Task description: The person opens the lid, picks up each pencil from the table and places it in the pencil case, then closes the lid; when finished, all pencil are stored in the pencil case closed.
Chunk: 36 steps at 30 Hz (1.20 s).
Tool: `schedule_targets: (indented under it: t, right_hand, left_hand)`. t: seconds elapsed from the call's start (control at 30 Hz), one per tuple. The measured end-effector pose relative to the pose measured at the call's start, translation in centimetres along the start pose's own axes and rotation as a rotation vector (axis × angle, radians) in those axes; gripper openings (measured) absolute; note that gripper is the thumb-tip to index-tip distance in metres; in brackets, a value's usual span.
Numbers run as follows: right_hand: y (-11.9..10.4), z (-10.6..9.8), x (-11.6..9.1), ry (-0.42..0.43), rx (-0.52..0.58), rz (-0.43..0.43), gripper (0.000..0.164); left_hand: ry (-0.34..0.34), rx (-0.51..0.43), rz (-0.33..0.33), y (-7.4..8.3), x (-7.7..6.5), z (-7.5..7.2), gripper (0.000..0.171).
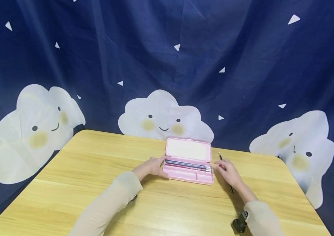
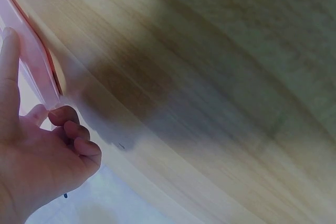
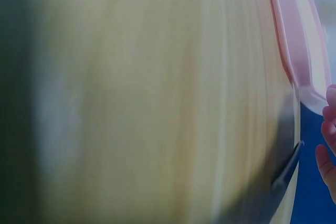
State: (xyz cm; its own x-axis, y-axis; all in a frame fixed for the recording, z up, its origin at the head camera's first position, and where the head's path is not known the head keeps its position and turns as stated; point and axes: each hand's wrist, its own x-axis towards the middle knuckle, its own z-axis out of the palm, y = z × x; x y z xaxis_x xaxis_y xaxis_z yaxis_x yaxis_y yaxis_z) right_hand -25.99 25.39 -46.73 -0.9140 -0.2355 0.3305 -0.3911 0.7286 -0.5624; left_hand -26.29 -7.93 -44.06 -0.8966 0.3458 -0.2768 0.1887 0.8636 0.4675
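Note:
A pink pencil case (image 1: 181, 177) lies on the table with its lid (image 1: 188, 149) raised at the back. Several pencils (image 1: 184, 164) lie side by side in its rear compartment. My left hand (image 1: 154, 166) holds the case's left end, its thumb along the front and fingers toward the back; in the left wrist view the other fingers curl beside the case. Right of the case, a dark pencil (image 1: 220, 156) lies on the table. My right hand (image 1: 228, 172) is over that pencil's middle, fingers loosely bent; in the right wrist view they look apart from the pencil (image 3: 287, 169).
The light wooden table (image 1: 102, 154) ends at a dark blue curtain (image 1: 143, 49) with smiling clouds on it. A black wrist camera (image 1: 240, 223) is under my right sleeve. The case's front part has a small divider.

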Motion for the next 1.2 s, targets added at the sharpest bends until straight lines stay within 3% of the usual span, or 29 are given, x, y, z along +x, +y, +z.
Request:
schedule_targets:
  t: [0.27, 0.53, 0.7, 0.97, 1.2]
  right_hand:
    - [1.1, -1.0, -0.8, 0.012, -0.024, -0.001, 0.019]
    - [1.5, -1.9, -1.4, -0.095, -0.076, 0.144, 0.033]
    - [1.4, -2.1, -1.5, -0.141, -0.121, 0.189, 0.038]
    - [1.1, -2.0, -1.6, -0.151, -0.131, 0.225, 0.036]
    - [1.2, -1.7, -1.5, -0.115, -0.136, 0.199, 0.024]
  left_hand:
    - [0.003, 0.002, 0.001, 0.0, 0.1, 0.0, 0.092]
    - [-0.001, 0.007, 0.007, 0.0, 0.1, 0.1, 0.092]
    - [0.006, 0.009, 0.005, -0.1, 0.2, 0.1, 0.091]
    - [0.005, 0.005, 0.009, -0.1, 0.1, 0.1, 0.092]
    - [0.004, 0.006, 0.006, 0.0, 0.0, 0.0, 0.092]
